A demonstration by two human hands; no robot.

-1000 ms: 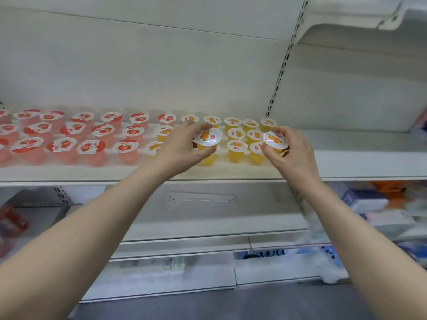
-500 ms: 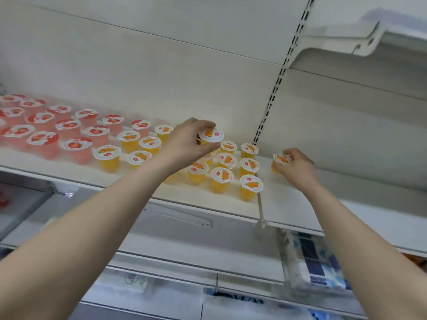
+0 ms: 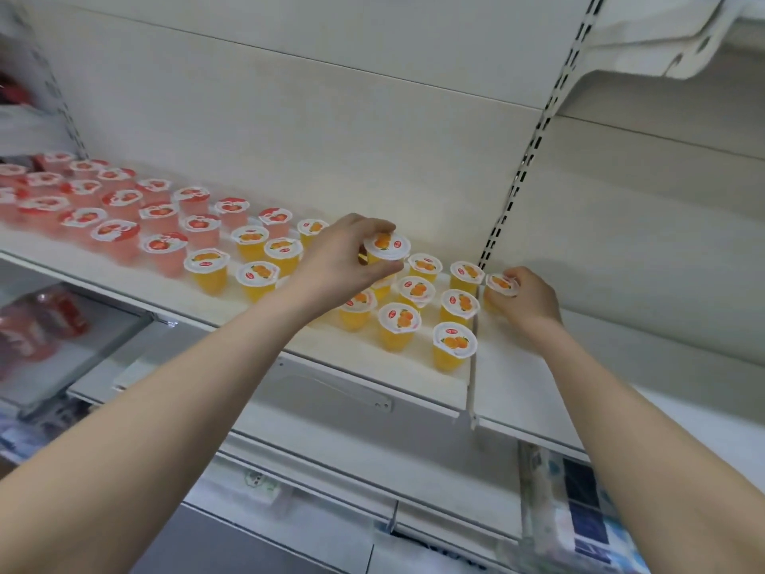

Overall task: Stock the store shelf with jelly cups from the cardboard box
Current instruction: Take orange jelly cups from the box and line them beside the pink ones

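My left hand (image 3: pixel 337 263) pinches an orange jelly cup (image 3: pixel 387 247) by its lid rim, held just above the rows of orange cups (image 3: pixel 399 331) on the white shelf (image 3: pixel 232 321). My right hand (image 3: pixel 528 300) grips another orange jelly cup (image 3: pixel 501 284) standing on the adjoining shelf board, just right of the divider. Red jelly cups (image 3: pixel 120 234) fill the shelf's left part. The cardboard box is out of view.
A slotted upright rail (image 3: pixel 517 188) runs up the back wall between the two shelf boards. A white bracket and upper shelf (image 3: pixel 645 39) jut out at top right. Packaged goods (image 3: pixel 579 503) lie on lower shelves at right and red packs (image 3: pixel 37 325) at left.
The view has swung up and right. My right hand carried its cup past the divider to the right board. My left hand stays above the orange rows with its cup.
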